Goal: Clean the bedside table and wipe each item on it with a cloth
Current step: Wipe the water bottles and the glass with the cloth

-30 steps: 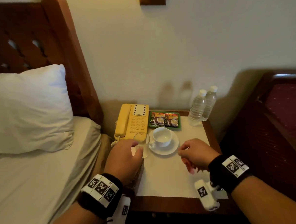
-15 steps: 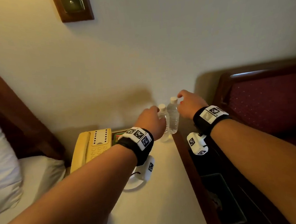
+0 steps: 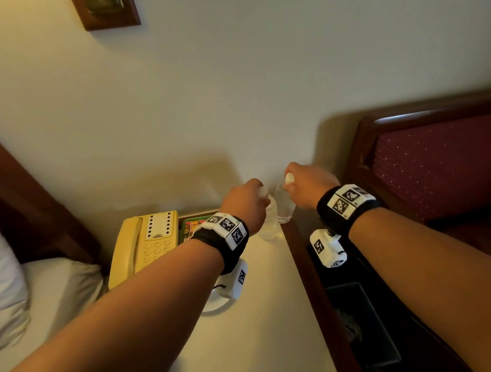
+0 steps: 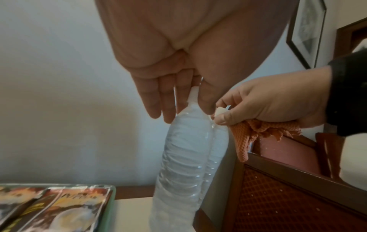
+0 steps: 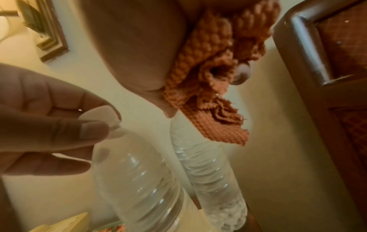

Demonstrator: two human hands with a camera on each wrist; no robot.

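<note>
Two clear water bottles stand side by side at the back right corner of the bedside table. My left hand pinches the white cap of the left bottle from above, with its fingers reaching down the neck. My right hand pinches the cap of the right bottle between thumb and forefinger. The same hand keeps an orange waffle cloth bunched in its palm, and a corner hangs beside the bottle. I cannot tell whether either bottle is off the table.
A yellow telephone lies at the table's back left, next to a green tray of sachets. My left forearm hides all but the rim of a white saucer. A bed is left, a dark wooden red-upholstered chair right.
A second ago my left hand was at the glass by the telephone and my right rested on the table. Both reached to the back corner and now grip the bottle caps.
</note>
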